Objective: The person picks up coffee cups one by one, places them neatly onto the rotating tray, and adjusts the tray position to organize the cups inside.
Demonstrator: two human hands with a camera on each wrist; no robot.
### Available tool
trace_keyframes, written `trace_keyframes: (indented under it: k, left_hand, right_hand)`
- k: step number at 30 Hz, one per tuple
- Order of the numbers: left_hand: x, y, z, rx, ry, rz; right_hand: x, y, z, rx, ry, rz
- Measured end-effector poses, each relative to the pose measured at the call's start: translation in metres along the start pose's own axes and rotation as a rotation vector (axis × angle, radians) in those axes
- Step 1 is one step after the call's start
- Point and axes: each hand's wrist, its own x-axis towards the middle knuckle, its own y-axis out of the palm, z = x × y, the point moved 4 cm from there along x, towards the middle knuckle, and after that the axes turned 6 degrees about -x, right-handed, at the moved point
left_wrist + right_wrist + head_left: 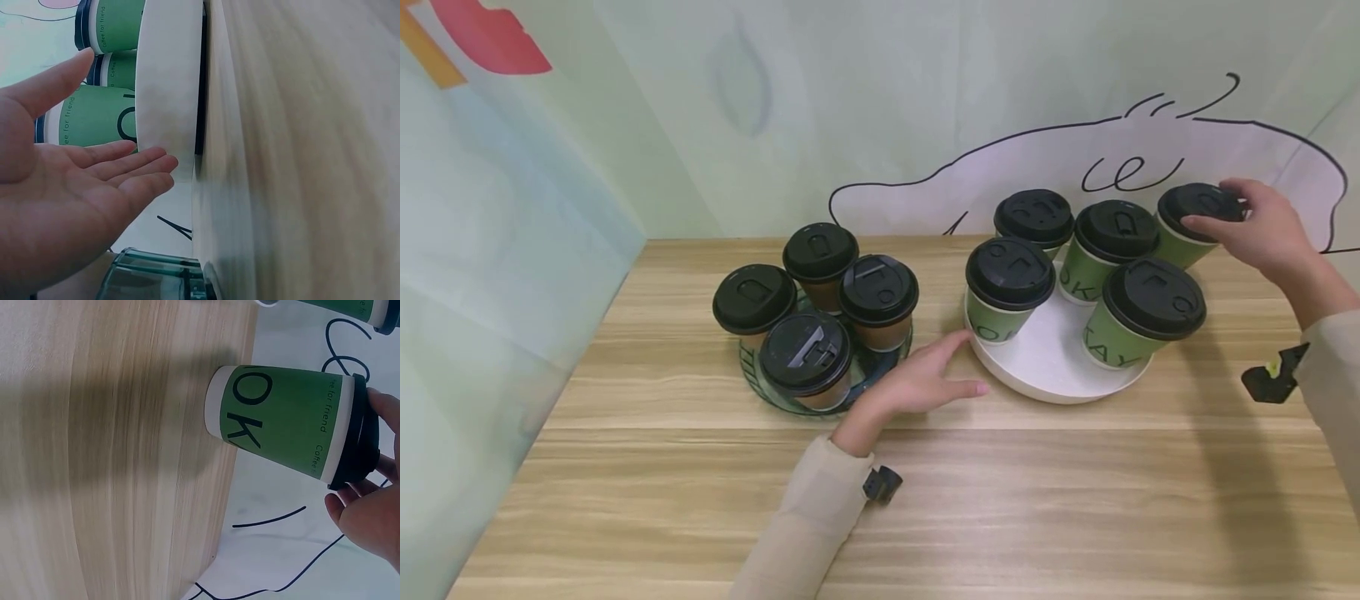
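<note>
At the back right, my right hand (1262, 225) grips the black lid of a green paper coffee cup (281, 419). That cup is beside the white round tray (1052, 387); whether its base touches the table I cannot tell. Several more green cups with black lids stand on the tray, among them a front-left one (996, 312) and a front-right one (1120, 333). My left hand (928, 379), fingers extended and thumb spread, is at the tray's left rim. In the left wrist view its fingertips (165, 164) overlap the tray's side; contact is unclear.
Left of the tray, a dark green glass plate (767, 396) bears several brown cups with black lids, such as the front one (823, 396). Both stand on a wood-grain table (1000, 508). A printed cloth backdrop (880, 108) rises behind the table's back edge.
</note>
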Motion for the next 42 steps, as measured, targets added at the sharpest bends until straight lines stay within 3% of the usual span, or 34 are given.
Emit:
trace_keyframes:
  k: [12, 34, 42]
  left_hand:
    - [0.001, 0.001, 0.0, -0.02, -0.005, -0.006]
    - [0.001, 0.002, 0.001, -0.005, -0.003, 0.007]
    - [0.001, 0.001, 0.001, -0.024, 0.007, -0.018]
  right_hand:
    - [-0.006, -0.003, -0.008, -0.017, -0.02, -0.045]
    - [-0.008, -0.001, -0.009, 0.02, -0.025, -0.018]
    - [-0.012, -0.002, -0.013, 0.022, -0.021, -0.025]
